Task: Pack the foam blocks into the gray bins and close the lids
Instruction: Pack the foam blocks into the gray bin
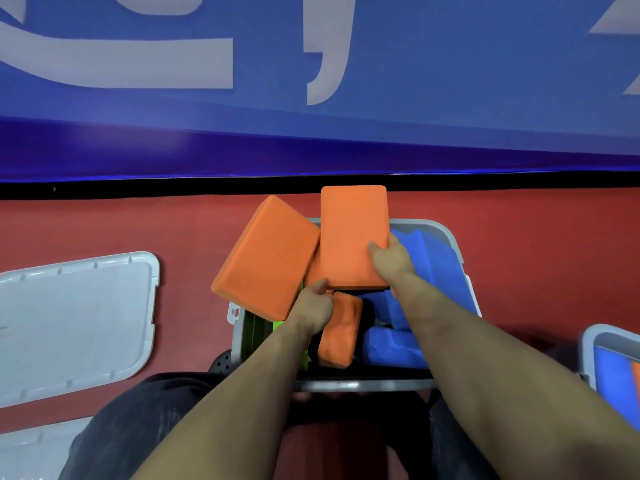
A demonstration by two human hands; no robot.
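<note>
Both hands worked over the open gray bin (446, 233), which sat on the red floor (104, 230) directly in front of the person. The right hand (393, 259) gripped the right long edge of an upright orange foam block (353, 237), thumb on its face and fingers curled behind it. The left hand (313, 308) touched that block's lower left corner with its thumb; its fingers were hidden, so whether it also held the tilted orange block (266, 256) beside it could not be told. The held block stood above the middle of the bin with its long axis running away from the person, roughly along the bin's length, while the tilted block leaned out over the bin's left rim. Inside lay blue foam blocks (433, 261) along the right side, a smaller orange block (337, 329) near the middle and a green block (277, 327) at the left wall. The free room seemed to lie toward the left and centre, so the held block probably needed lowering flat there. A gray lid (74, 320) lay well apart on the floor to the left, nearer the left hand, and a second bin (588, 337) holding blue foam showed at the right edge.
</note>
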